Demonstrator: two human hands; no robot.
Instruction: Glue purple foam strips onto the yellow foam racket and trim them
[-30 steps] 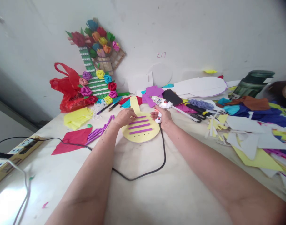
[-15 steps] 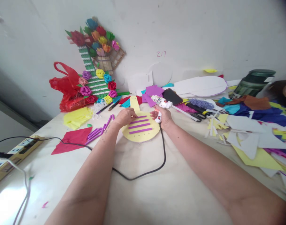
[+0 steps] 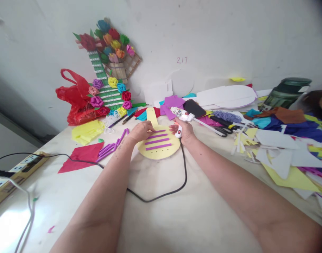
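Yellow card (image 3: 174, 144), shaped like a small guitar, lies flat on the desk (image 3: 155, 225) between the two hands, with its long neck pointing to the wall (image 3: 216, 42); four purple sticks (image 3: 157, 141) lie across its round part in rows, and a line of little dark dots (image 3: 162, 151) sits below them, by the edge close to the person; the left hand (image 3: 143, 131) reaches over the card's left side, with its fingertips at the left end of the top stick, maybe to stop it from slipping; I cannot tell if the fingers pinch that stick or just press on it; the right hand (image 3: 186, 133) is wrapped around the handle of a white glue gun (image 3: 182, 114), by the card's right side; the gun's nose is up off the card and points to the left, which looks like a good way to stop it from touching the card; its black cord (image 3: 185, 172) bends in a big loop on the near side, so it does not lie over the rows; more purple rolls (image 3: 107, 150) lie in a loose pile to the left, by a red sheet (image 3: 77, 159), likely so they are easy to get.
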